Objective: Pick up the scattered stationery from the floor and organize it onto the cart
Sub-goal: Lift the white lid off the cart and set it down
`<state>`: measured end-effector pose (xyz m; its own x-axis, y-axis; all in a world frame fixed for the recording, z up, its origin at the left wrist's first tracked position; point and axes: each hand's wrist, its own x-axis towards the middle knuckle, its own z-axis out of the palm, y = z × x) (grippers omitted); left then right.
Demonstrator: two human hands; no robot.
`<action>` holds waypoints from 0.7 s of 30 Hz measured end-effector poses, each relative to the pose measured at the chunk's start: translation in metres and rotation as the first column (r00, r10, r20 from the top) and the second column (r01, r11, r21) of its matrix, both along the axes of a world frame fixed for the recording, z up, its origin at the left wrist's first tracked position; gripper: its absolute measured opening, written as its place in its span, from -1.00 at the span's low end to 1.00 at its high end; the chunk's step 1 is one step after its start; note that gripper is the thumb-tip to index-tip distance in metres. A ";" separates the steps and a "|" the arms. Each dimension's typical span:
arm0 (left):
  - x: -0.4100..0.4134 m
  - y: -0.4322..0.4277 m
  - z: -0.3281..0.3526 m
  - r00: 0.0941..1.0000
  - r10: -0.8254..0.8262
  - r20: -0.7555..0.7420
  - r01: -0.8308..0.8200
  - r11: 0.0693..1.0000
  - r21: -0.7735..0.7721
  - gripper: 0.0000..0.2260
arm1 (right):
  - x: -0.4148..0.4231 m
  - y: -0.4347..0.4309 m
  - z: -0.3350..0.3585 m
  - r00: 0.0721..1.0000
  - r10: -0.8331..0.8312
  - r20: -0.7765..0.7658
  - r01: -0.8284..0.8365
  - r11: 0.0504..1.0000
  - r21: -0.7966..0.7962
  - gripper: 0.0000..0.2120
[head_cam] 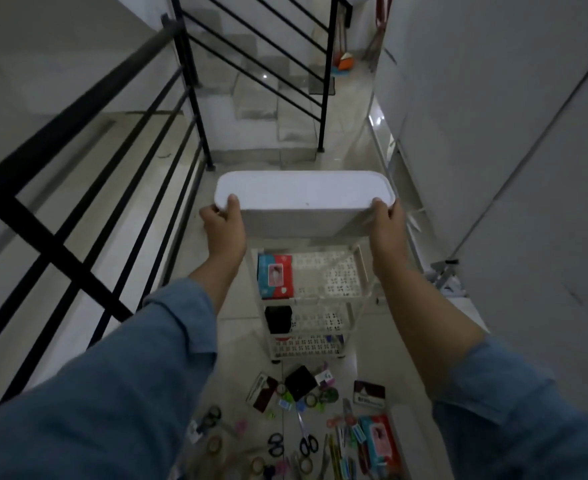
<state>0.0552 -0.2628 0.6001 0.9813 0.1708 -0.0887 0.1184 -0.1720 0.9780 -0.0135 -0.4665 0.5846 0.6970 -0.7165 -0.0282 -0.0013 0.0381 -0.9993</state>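
Observation:
I hold a white oblong tray (303, 192) in the air above the white tiered cart (330, 271). My left hand (223, 226) grips its left end and my right hand (388, 223) grips its right end, thumbs on top. On the cart's upper shelf lies a red and blue packet (274, 276); a black box (278, 319) sits on the shelf below. Scattered stationery covers the floor in front of the cart: scissors (308, 443), tape rolls (214, 445), a black square pad (300, 382), pens (337, 455), another red and blue packet (379, 441).
A black metal railing (88, 188) runs along the left, with a stairwell beyond it. Stairs (268, 98) rise ahead behind the cart. A white wall (493, 133) closes the right side. The corridor is narrow and dim.

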 end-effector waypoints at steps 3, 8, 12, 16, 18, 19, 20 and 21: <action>0.041 -0.009 -0.003 0.989 -0.145 -0.028 0.148 0.982 0.120 -0.59 | 0.043 -0.029 -0.008 0.993 -0.013 -0.117 0.007 0.999 -0.051 -0.58; 0.093 -0.016 -0.026 0.952 -0.260 -0.158 0.303 0.868 0.394 -0.52 | 0.087 -0.051 -0.024 0.966 -0.046 -0.255 0.042 0.999 -0.021 -0.56; 0.108 -0.017 -0.040 0.919 -0.328 -0.219 0.394 0.775 0.494 -0.50 | 0.101 -0.059 -0.038 0.958 -0.051 -0.284 0.049 0.999 -0.014 -0.55; 0.113 -0.019 -0.044 0.929 -0.332 -0.162 0.369 0.836 0.406 -0.45 | 0.107 -0.061 -0.040 0.960 -0.105 -0.259 0.100 0.995 -0.032 -0.50; 0.113 -0.023 -0.045 0.953 -0.271 -0.136 0.303 0.862 0.405 -0.53 | 0.109 -0.059 -0.041 0.968 -0.113 -0.223 0.105 0.993 -0.049 -0.41; 0.114 -0.026 -0.044 0.963 -0.243 -0.115 0.269 0.865 0.424 -0.55 | 0.110 -0.058 -0.042 0.973 -0.115 -0.202 0.105 0.993 -0.063 -0.40; 0.114 -0.029 -0.044 0.970 -0.226 -0.092 0.243 0.861 0.446 -0.55 | 0.111 -0.057 -0.042 0.974 -0.115 -0.194 0.102 0.992 -0.072 -0.41; 0.115 -0.031 -0.045 0.973 -0.216 -0.075 0.226 0.860 0.457 -0.56 | 0.112 -0.056 -0.043 0.975 -0.113 -0.190 0.099 0.992 -0.081 -0.42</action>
